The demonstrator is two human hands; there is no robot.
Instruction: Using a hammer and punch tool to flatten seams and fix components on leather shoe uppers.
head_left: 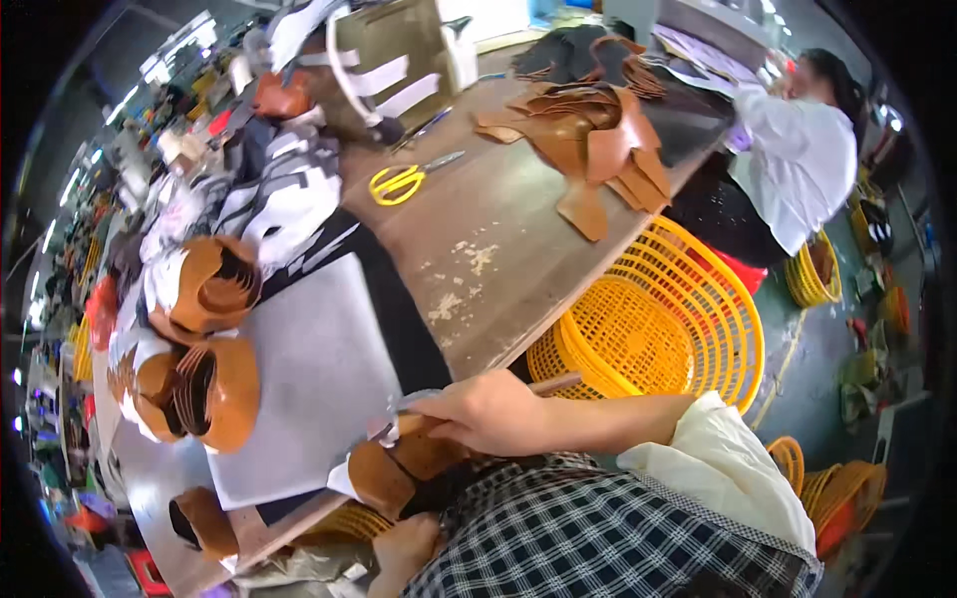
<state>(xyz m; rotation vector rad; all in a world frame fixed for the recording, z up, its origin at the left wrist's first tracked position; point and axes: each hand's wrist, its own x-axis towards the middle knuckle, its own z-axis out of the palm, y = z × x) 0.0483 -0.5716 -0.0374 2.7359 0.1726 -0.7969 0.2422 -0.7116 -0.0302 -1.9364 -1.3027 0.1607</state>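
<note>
My right hand [493, 414] is closed round a wooden-handled tool [555, 384] that looks like a hammer. Its handle sticks out behind the fist, and a metal end glints in front, over brown leather pieces. Those curved leather pieces [381, 480], with a white edge, lie at the table's near edge, just below the tool. My left hand [407, 548] is low by my apron, close beneath the leather; its fingers are mostly hidden, so whether it grips anything does not show. Next to my right hand lies a pale grey board [309, 384] on black material.
Stacked brown leather pieces [214, 389] stand at the left, with another piece [204, 523] nearer. Yellow-handled scissors [399, 184] and a leather pile [598, 140] lie farther back on the table [469, 209]. A yellow basket [648, 329] stands at right; beyond is a person in white [797, 149].
</note>
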